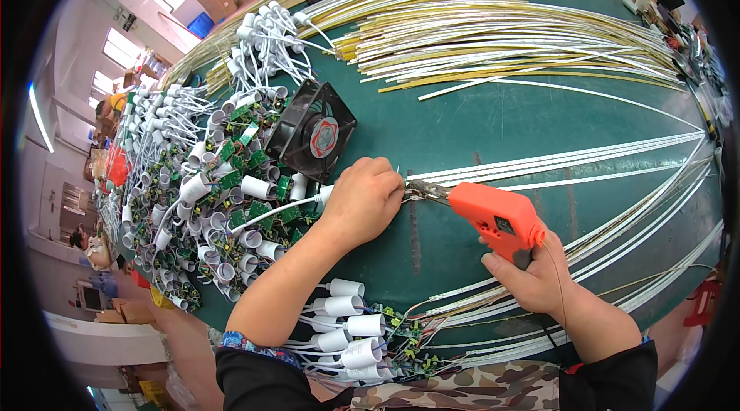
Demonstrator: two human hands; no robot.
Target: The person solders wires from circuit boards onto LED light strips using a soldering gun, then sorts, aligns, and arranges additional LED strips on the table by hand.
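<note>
My left hand (362,199) is closed over a white plastic socket (325,194) with a white cord trailing left. Its fingers hide most of that piece, and a bit of green shows at the fingertips. In my right hand (543,276) is an orange-red soldering gun (493,214), gripped by its handle. The gun's metal tip points left and meets the small parts beside my left fingers; the exact contact is too small to tell. White LED strips (555,163) run from there toward the right edge of the table.
A black fan (314,132) stands beyond my left hand. Heaped at left are white sockets with green circuit boards (250,133). More sockets (362,326) lie near my lap, wired to strips. Yellow and white strips (501,41) cover the green table's (478,119) far side. Other people work across it.
</note>
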